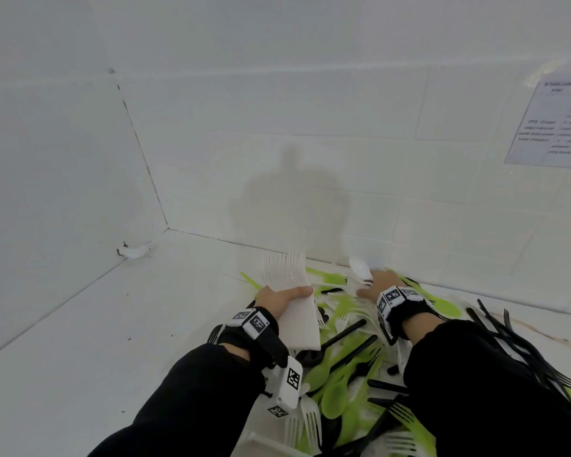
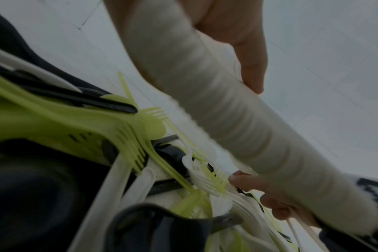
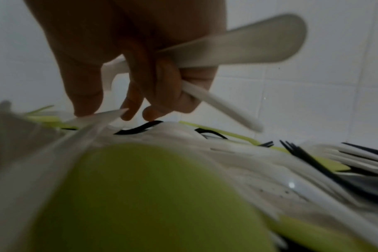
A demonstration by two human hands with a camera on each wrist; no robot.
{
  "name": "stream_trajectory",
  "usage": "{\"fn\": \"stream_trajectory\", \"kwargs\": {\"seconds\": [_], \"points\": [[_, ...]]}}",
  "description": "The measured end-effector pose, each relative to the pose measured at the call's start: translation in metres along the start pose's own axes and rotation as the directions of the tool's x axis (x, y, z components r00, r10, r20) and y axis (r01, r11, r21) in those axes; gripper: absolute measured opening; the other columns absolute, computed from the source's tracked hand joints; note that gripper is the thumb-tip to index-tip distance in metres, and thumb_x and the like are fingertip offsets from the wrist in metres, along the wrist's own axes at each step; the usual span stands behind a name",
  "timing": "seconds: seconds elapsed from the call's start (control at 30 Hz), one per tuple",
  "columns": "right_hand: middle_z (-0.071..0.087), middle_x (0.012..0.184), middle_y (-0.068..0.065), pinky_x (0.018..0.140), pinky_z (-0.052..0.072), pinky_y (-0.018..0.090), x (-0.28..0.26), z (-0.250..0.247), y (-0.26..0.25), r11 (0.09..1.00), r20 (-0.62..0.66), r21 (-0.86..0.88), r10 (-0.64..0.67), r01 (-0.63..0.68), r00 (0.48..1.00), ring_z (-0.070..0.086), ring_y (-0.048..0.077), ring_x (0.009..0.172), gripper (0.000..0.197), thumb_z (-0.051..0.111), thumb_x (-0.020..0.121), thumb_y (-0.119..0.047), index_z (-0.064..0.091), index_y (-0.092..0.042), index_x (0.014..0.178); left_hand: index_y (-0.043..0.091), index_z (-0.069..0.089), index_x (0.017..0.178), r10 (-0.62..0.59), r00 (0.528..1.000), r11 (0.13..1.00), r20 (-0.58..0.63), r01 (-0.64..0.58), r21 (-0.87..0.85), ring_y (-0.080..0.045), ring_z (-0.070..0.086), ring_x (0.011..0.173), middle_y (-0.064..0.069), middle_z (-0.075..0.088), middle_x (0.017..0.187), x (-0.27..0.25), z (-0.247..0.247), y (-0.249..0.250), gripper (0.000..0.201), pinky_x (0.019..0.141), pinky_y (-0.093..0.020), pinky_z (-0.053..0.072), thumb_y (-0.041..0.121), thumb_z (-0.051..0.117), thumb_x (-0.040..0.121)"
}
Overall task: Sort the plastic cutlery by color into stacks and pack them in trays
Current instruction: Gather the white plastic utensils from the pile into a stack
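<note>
Green spoon (image 3: 153, 196) (blurred) lies under right hand (image 3: 127, 56) gripping white cutlery (image 3: 237, 46).

A stack of forks (image 1: 292, 301) sits left of a spoon (image 1: 360, 270), above the cutlery heap (image 1: 353, 364) by the wall (image 1: 310, 127).

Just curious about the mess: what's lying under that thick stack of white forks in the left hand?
Below the stack of white forks, gripped by the left hand, lie black handles and green forks. What is directly beneath it is covered.
</note>
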State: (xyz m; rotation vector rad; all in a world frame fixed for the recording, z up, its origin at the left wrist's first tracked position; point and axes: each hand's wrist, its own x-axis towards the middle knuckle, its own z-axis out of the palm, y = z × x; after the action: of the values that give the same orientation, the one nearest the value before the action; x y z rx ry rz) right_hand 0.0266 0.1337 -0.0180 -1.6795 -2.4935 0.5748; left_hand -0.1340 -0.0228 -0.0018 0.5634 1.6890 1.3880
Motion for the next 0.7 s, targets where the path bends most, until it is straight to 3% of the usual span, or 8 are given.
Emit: {"fn": "stream_trajectory", "kwargs": {"seconds": [0.1, 0.2, 0.27, 0.33, 0.4, 0.47, 0.63, 0.7], "points": [[0.059, 0.117, 0.013, 0.076, 0.038, 0.025, 0.002, -0.001, 0.005, 1.000, -0.004, 0.028, -0.002, 0.002, 1.000, 0.056, 0.027, 0.101, 0.028, 0.058, 0.086, -0.017, 0.054, -0.007, 0.112, 0.011, 0.067, 0.095, -0.007, 1.000, 1.000, 0.008, 0.007, -0.007, -0.035, 0.067, 0.093, -0.015, 0.071, 0.098, 0.003, 0.002, -0.007, 0.080, 0.086, -0.057, 0.052, 0.043, 0.086, 0.024], [0.054, 0.090, 0.010, 0.069, 0.031, 0.024, 0.000, -0.008, 0.011, 0.953, -0.123, 0.303, 0.044, -0.004, 0.991, 0.049, 0.024, 0.082, 0.009, 0.055, 0.089, -0.015, 0.048, -0.010, 0.090, 0.010, 0.065, 0.098, -0.002, 1.000, 1.000, 0.017, 0.002, 0.001, -0.034, 0.066, 0.095, -0.015, 0.070, 0.100, 0.000, 0.005, -0.006, 0.080, 0.087, -0.054, 0.052, 0.040, 0.085, 0.026], [0.047, 0.074, 0.003, 0.056, 0.028, 0.026, -0.001, -0.016, 0.017, 0.839, -0.148, 0.544, 0.065, 0.026, 0.987, 0.041, 0.018, 0.062, 0.014, 0.053, 0.090, -0.015, 0.047, -0.012, 0.078, 0.008, 0.065, 0.100, 0.006, 1.000, 1.000, 0.028, -0.006, 0.006, -0.033, 0.066, 0.094, -0.014, 0.069, 0.100, -0.002, 0.007, -0.005, 0.084, 0.087, -0.052, 0.052, 0.041, 0.085, 0.025], [0.044, 0.065, 0.003, 0.050, 0.024, 0.023, -0.003, -0.024, 0.021, 0.678, -0.145, 0.734, 0.095, 0.042, 0.985, 0.035, 0.014, 0.050, 0.014, 0.050, 0.092, -0.016, 0.054, -0.009, 0.080, 0.009, 0.066, 0.099, 0.005, 0.999, 1.000, 0.051, -0.006, 0.017, -0.033, 0.066, 0.092, -0.014, 0.070, 0.099, -0.002, 0.010, -0.005, 0.084, 0.087, -0.052, 0.052, 0.042, 0.085, 0.025], [0.047, 0.064, 0.007, 0.045, 0.024, 0.018, -0.006, -0.032, 0.022, 0.522, -0.108, 0.853, 0.139, 0.020, 0.984, 0.034, 0.014, 0.041, 0.019, 0.043, 0.095, -0.016, 0.052, -0.005, 0.083, 0.010, 0.066, 0.095, 0.000, 0.998, 1.000, 0.060, -0.001, 0.024, -0.034, 0.067, 0.090, -0.013, 0.071, 0.094, -0.001, 0.012, -0.007, 0.077, 0.086, -0.054, 0.052, 0.041, 0.087, 0.028], [0.057, 0.069, 0.008, 0.037, 0.024, 0.014, -0.012, -0.038, 0.021, 0.456, -0.099, 0.890, 0.139, 0.025, 0.985, 0.034, 0.011, 0.038, 0.020, 0.036, 0.097, -0.014, 0.045, -0.009, 0.080, 0.010, 0.066, 0.095, -0.017, 0.997, 0.999, 0.076, 0.013, 0.048, -0.035, 0.067, 0.090, -0.014, 0.072, 0.093, -0.002, 0.017, -0.008, 0.080, 0.085, -0.055, 0.052, 0.043, 0.089, 0.026], [0.049, 0.069, 0.007, 0.046, 0.040, 0.026, -0.019, -0.039, 0.026, 0.639, -0.094, 0.768, 0.173, -0.039, 0.980, 0.044, 0.018, 0.052, 0.010, 0.033, 0.096, -0.018, 0.037, -0.009, 0.095, 0.011, 0.065, 0.092, 0.019, 0.996, 0.998, 0.085, -0.024, 0.056, -0.033, 0.065, 0.094, -0.013, 0.070, 0.099, -0.010, 0.032, -0.007, 0.079, 0.087, -0.051, 0.052, 0.046, 0.080, 0.023], [0.049, 0.073, 0.012, 0.049, 0.046, 0.031, -0.021, -0.031, 0.026, 0.778, -0.081, 0.625, 0.144, -0.063, 0.986, 0.049, 0.023, 0.053, 0.010, 0.033, 0.097, -0.018, 0.032, -0.009, 0.098, 0.013, 0.065, 0.091, 0.019, 0.995, 0.998, 0.095, -0.025, 0.061, -0.033, 0.066, 0.094, -0.014, 0.070, 0.099, -0.009, 0.037, -0.009, 0.076, 0.087, -0.053, 0.052, 0.046, 0.081, 0.024]]}}
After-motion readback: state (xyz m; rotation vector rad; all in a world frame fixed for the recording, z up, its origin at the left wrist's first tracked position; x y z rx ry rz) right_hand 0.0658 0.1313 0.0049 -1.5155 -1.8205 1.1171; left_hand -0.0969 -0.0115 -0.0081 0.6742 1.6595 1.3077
